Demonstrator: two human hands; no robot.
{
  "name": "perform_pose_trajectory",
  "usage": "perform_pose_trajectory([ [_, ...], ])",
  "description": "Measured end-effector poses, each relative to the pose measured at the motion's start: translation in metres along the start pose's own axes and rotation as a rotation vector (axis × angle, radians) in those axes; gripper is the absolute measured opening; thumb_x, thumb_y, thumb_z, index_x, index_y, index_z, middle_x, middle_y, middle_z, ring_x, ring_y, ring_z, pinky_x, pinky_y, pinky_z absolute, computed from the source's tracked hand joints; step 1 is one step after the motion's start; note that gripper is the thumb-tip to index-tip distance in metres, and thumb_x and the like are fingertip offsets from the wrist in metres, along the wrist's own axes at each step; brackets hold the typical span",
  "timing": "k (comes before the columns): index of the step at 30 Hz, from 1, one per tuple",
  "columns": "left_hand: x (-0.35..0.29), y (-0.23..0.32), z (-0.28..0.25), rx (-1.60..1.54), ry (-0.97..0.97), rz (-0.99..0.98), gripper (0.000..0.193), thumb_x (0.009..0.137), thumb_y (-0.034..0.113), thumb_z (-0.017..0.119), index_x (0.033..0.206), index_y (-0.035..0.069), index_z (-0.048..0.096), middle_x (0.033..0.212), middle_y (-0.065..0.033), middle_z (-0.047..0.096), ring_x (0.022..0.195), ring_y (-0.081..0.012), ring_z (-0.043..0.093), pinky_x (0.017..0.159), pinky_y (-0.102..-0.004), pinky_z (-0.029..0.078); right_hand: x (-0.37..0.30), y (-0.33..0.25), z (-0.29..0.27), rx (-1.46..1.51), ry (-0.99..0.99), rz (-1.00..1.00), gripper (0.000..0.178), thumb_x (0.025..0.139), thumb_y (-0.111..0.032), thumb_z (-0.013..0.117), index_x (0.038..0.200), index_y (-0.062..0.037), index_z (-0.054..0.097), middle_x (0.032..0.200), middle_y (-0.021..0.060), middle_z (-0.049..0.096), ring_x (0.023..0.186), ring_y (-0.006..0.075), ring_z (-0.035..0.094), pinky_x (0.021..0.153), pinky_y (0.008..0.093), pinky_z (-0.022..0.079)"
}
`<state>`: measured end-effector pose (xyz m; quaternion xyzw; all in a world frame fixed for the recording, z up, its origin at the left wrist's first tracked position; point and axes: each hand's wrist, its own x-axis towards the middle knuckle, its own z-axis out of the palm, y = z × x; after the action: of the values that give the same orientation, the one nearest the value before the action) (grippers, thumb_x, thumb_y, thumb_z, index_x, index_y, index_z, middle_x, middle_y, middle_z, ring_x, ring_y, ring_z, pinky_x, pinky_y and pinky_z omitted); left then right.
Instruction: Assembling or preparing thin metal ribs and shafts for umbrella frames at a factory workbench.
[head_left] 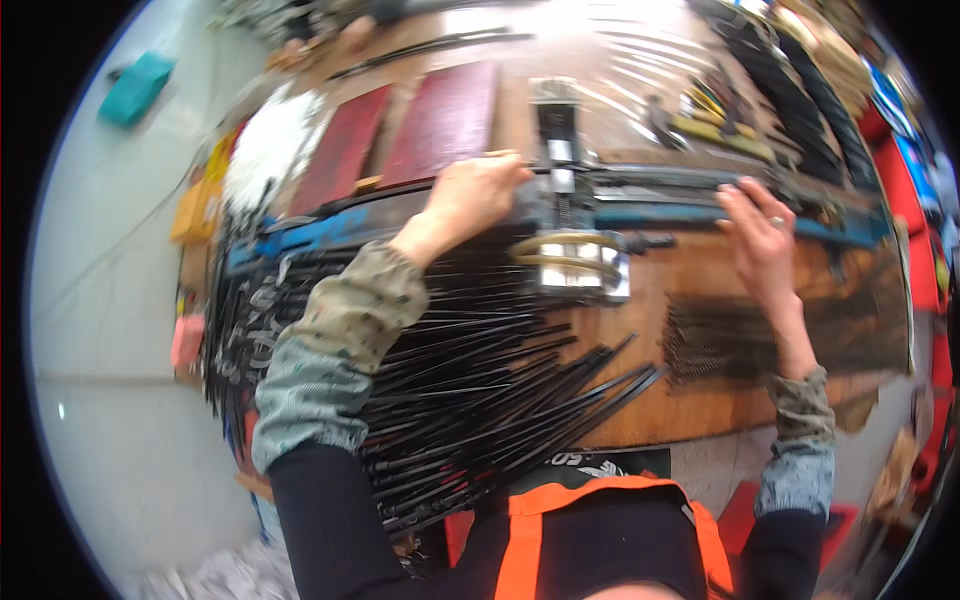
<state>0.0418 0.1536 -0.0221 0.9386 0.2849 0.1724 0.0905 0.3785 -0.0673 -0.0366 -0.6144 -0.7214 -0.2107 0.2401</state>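
My left hand (478, 196) is closed in a pinch on a thin black rod (537, 170), just left of the metal clamping device (562, 205). Its fingertips are blurred, and the palm side is hidden. To the right of the device, my right hand (762, 235) has its fingers slightly bent and its thumb apart, with nothing visible between them. It hovers near the right stretch of a long blue rail (655, 214), along which dark bars (650, 180) lie. A bent yellowish tube (570, 252) crosses the front of the device.
Many black rods (470, 430) lie piled at the front left. Brown thin pieces (720, 340) are bundled on the wooden table (630, 400). Behind the rail are two dark red boards (440, 120) and hand tools (720, 115). Black wrapped bundles (790, 90) lie at the back right.
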Motion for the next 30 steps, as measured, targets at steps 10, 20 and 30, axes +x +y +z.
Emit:
perform_pose_trajectory([
  [10, 0.000, 0.012, -0.001, 0.130, -0.027, -0.078, 0.024, 0.098, 0.031, 0.053, 0.091, 0.009, 0.057, 0.080, -0.0172, 0.067, 0.078, -0.0397, 0.066, 0.065, -0.0494, 0.052, -0.012, -0.062, -0.001, 0.246, -0.066, 0.098, 0.031, 0.089, -0.015, 0.068, 0.118, -0.0057, 0.067, 0.096, 0.0055, 0.069, 0.097, 0.0230, 0.059, 0.082, 0.0347, 0.036],
  [20, -0.002, 0.004, 0.012, 0.209, 0.179, 0.135, 0.015, 0.098, 0.026, 0.056, 0.091, 0.012, 0.058, 0.081, -0.0106, 0.068, 0.072, -0.0339, 0.067, 0.058, -0.0448, 0.051, 0.003, -0.054, 0.032, 0.728, -0.202, 0.223, 0.022, 0.091, -0.007, 0.062, 0.113, -0.0015, 0.063, 0.097, 0.0166, 0.067, 0.088, 0.0324, 0.063, 0.076, 0.0354, 0.050],
  [30, -0.020, -0.095, -0.016, 0.711, 0.482, 0.264, 0.024, 0.096, 0.031, 0.060, 0.119, 0.026, 0.063, 0.105, 0.0022, 0.063, 0.101, -0.0218, 0.058, 0.080, -0.0431, 0.046, -0.096, -0.087, -0.054, 0.291, -0.538, -0.196, 0.029, 0.066, -0.022, 0.079, 0.083, -0.0103, 0.058, 0.081, 0.0034, 0.053, 0.086, 0.0233, 0.055, 0.078, 0.0380, 0.043],
])
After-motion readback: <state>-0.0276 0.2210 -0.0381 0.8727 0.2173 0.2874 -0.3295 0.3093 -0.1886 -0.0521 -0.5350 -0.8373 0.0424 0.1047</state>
